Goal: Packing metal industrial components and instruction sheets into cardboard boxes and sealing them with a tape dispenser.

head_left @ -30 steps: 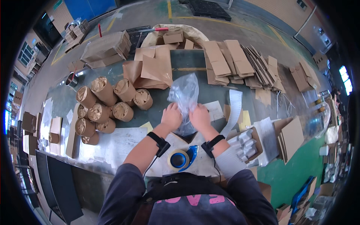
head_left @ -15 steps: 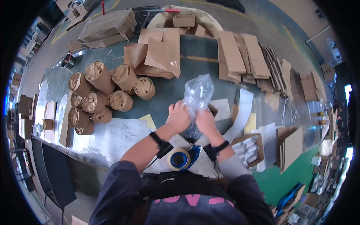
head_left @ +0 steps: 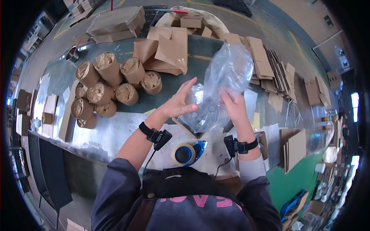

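A large clear plastic bag (head_left: pixel 229 69) rises over the bench in front of me, its lower part bulging above a cardboard edge (head_left: pixel 186 128). My right hand (head_left: pixel 236 106) is closed on the bag's right side, pinching the film between thumb and fingers. My left hand (head_left: pixel 177 103) is at the bag's left side with thumb and fingers spread apart, the thumb close to or touching the film. What lies under the bag is mostly hidden. A blue tape dispenser with a roll of tape (head_left: pixel 183 154) lies between my forearms.
Several cardboard tubes stuffed with brown paper (head_left: pixel 99 93) stand at left. Brown paper sheets (head_left: pixel 169 52) lie at the back, and stacked flat cardboard (head_left: pixel 260 57) at back right. Folded cardboard (head_left: pixel 295 150) stands at the right edge. A metal cup (head_left: pixel 72 54) is at far left.
The bag has been lifted and spread wider, up and to the right, by my right hand. My left hand has opened and moved left, off its earlier grip.
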`<state>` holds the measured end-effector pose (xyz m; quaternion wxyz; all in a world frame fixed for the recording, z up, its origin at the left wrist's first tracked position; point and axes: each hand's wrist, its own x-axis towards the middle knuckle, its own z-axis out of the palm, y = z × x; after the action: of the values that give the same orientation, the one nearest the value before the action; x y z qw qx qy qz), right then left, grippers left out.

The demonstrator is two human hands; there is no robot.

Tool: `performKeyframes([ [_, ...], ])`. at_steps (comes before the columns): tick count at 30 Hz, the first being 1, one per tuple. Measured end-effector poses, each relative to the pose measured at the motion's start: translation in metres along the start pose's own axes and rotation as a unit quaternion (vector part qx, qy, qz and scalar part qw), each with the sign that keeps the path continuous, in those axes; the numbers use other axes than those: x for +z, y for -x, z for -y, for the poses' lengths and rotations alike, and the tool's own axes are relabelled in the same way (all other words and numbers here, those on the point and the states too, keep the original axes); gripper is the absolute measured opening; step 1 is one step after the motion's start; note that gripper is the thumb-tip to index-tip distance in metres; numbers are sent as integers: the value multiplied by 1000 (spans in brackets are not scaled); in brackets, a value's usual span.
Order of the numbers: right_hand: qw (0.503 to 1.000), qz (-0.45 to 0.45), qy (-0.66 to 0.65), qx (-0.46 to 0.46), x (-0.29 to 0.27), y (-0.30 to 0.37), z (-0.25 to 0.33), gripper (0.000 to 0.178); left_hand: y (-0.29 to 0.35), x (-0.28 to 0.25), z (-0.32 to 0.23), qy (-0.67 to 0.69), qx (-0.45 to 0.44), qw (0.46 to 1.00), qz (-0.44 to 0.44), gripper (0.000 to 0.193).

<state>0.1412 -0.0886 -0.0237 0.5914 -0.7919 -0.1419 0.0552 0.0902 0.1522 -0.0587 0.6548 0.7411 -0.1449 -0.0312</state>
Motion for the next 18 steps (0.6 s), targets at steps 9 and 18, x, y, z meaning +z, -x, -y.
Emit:
performKeyframes([
  [9, 958, 131, -254, -39, -8, -22, 72, 55, -21, -14, -44, 99, -93, 985, -104, 60],
  [18, 901, 151, -406, 0, -14, 8, 11, 83, 6, -36, -65, 413, 21, 905, -95, 49],
])
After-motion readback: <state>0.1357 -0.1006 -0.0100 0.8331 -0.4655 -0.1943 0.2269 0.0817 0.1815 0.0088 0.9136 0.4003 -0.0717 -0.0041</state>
